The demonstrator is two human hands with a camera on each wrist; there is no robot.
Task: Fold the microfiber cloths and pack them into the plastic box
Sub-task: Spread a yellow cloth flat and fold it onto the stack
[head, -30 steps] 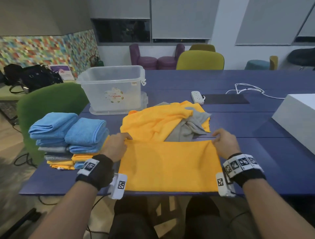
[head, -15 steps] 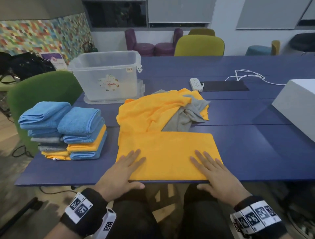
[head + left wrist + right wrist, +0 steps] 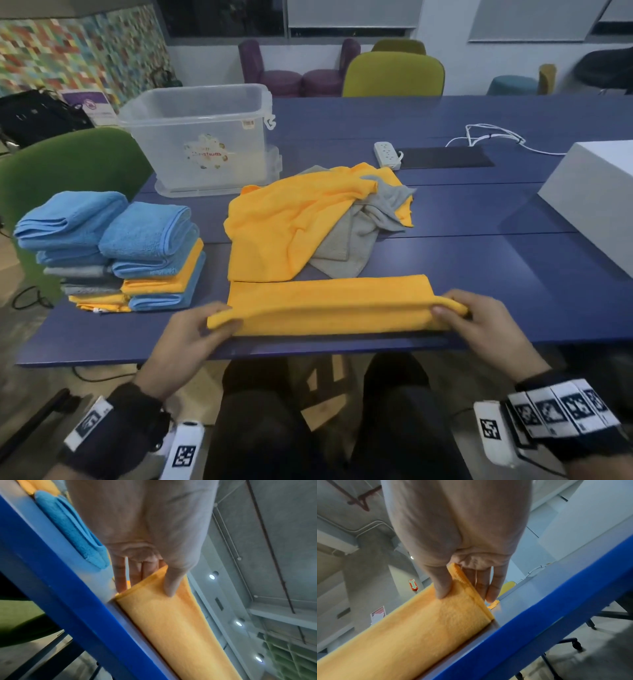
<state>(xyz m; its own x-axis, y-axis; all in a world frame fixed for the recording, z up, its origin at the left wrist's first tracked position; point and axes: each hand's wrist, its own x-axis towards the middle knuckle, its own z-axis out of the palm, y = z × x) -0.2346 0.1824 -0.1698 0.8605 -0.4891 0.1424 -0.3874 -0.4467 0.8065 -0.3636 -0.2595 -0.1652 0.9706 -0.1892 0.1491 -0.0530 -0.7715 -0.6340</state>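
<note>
A white power strip (image 3: 387,155) lies on the blue table (image 3: 445,253), near a white box (image 3: 596,192).

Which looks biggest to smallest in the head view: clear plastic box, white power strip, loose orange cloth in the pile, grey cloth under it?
1. Loose orange cloth and clear plastic box: similar; the box stands farther away, so unranked.
2. Grey cloth, partly covered.
3. White power strip, smallest.

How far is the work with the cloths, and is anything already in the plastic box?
Done: two stacks of folded cloths sit at the table's left. In hand: the left hand and right hand each pinch an end of an orange cloth, lifting its near edge for another fold. Left: a loose orange and grey pile is unfolded, and the plastic box looks empty, so packing has not started.
</note>
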